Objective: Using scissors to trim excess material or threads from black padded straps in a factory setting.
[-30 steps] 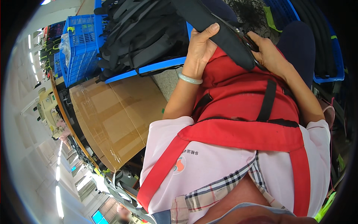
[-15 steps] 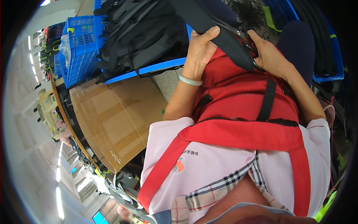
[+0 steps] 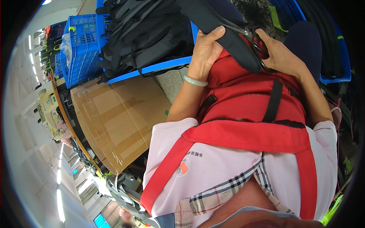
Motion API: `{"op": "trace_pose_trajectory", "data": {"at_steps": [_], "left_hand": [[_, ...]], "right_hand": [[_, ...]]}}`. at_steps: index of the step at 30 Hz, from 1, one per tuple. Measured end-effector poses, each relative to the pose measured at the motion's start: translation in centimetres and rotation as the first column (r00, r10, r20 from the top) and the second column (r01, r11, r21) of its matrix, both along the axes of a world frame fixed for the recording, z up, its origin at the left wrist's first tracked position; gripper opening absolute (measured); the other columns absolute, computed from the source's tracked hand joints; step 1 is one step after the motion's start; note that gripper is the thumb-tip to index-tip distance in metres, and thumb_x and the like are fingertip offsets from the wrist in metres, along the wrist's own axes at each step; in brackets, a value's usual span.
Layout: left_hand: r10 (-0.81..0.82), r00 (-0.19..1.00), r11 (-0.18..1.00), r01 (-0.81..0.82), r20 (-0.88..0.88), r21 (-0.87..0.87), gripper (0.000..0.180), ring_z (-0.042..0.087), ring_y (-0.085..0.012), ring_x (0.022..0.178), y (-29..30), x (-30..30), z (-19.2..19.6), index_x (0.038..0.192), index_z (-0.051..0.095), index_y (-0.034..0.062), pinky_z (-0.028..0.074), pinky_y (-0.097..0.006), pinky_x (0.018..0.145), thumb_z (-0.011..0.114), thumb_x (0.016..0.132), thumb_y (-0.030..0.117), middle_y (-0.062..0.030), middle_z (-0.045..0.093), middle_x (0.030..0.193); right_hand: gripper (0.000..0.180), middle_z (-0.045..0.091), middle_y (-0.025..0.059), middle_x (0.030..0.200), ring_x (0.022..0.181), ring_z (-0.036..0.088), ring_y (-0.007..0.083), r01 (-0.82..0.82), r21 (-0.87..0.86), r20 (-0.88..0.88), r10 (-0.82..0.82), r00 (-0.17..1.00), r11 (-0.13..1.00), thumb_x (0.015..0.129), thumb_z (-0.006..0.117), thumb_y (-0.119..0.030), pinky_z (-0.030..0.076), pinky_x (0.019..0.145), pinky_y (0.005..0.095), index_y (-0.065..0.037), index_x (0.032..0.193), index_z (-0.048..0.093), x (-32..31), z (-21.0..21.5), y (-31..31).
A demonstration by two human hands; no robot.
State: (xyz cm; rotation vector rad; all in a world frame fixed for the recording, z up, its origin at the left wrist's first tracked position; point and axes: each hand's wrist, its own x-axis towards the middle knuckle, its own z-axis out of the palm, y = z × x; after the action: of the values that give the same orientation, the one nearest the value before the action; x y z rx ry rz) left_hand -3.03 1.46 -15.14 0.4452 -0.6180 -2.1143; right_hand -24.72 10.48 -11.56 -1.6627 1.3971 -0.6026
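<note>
My left hand grips a black padded strap that runs diagonally across the top of the view, thumb on top of it. My right hand holds a pair of black-handled scissors against the same strap, fingers through the loops. The blades are mostly hidden by the strap. A pale bangle circles my left wrist. Both hands rest above a red bag or apron with black straps on my lap.
A pile of black straps and bags lies on a blue-edged shelf at upper left. A blue plastic crate stands beside it. A large taped cardboard box sits to my left. Sewing machines line the far left.
</note>
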Motion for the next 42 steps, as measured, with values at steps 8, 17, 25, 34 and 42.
{"op": "trace_pose_trajectory", "data": {"at_steps": [8,17,25,34,42], "left_hand": [[-0.023,1.000,0.999,0.023,0.018,-0.024,0.033,0.062,-0.0227,0.106,0.0,-0.1,-0.2,0.114,0.060,0.0047,0.050,-0.039,0.097,0.068,0.083,-0.004,-0.0069,0.065,0.111],[-0.024,0.999,0.998,0.026,-0.025,0.050,0.024,0.064,-0.0248,0.098,-2.4,1.2,0.6,0.110,0.062,0.0023,0.052,-0.041,0.093,0.066,0.086,0.002,-0.0097,0.066,0.104],[0.091,0.994,0.996,-0.092,0.055,0.016,0.022,0.065,-0.0205,0.093,-1.2,-0.2,0.5,0.100,0.066,0.0033,0.053,-0.035,0.091,0.071,0.080,-0.004,-0.0065,0.068,0.099],[0.091,0.995,0.996,-0.091,0.030,0.009,0.019,0.065,-0.0190,0.092,-1.0,-0.6,0.4,0.097,0.068,0.0038,0.053,-0.035,0.090,0.071,0.080,-0.004,-0.0054,0.068,0.097],[0.051,0.998,0.998,-0.050,0.040,-0.037,0.024,0.064,-0.0235,0.099,-0.6,-0.1,-0.1,0.104,0.065,0.0045,0.050,-0.039,0.097,0.070,0.082,-0.002,-0.0078,0.067,0.102]], "right_hand": [[0.046,0.060,0.0262,0.084,0.084,0.058,0.0460,0.051,-0.074,-0.015,-0.053,0.998,0.996,0.083,0.068,-0.014,0.044,0.071,0.0476,-0.001,0.119,0.043,1.1,-2.1,-0.3],[0.027,0.059,0.0253,0.079,0.080,0.058,0.0440,0.071,0.104,-0.049,-0.066,0.997,0.992,0.088,0.063,-0.015,0.042,0.066,0.0480,-0.005,0.107,0.047,0.6,-0.2,-0.7],[0.036,0.062,0.0262,0.089,0.087,0.058,0.0464,0.169,-0.150,-0.066,-0.181,0.981,0.974,0.087,0.064,-0.018,0.045,0.071,0.0499,-0.003,0.114,0.045,1.8,-2.9,-0.2],[0.037,0.061,0.0286,0.086,0.086,0.056,0.0486,0.110,-0.171,-0.070,-0.124,0.990,0.979,0.087,0.063,-0.018,0.044,0.070,0.0516,0.000,0.114,0.046,1.7,-3.2,-1.0],[0.031,0.060,0.0279,0.079,0.081,0.057,0.0475,0.157,-0.191,-0.037,-0.166,0.985,0.969,0.088,0.064,-0.020,0.043,0.067,0.0507,-0.001,0.107,0.049,2.0,-2.4,-1.2]]}}
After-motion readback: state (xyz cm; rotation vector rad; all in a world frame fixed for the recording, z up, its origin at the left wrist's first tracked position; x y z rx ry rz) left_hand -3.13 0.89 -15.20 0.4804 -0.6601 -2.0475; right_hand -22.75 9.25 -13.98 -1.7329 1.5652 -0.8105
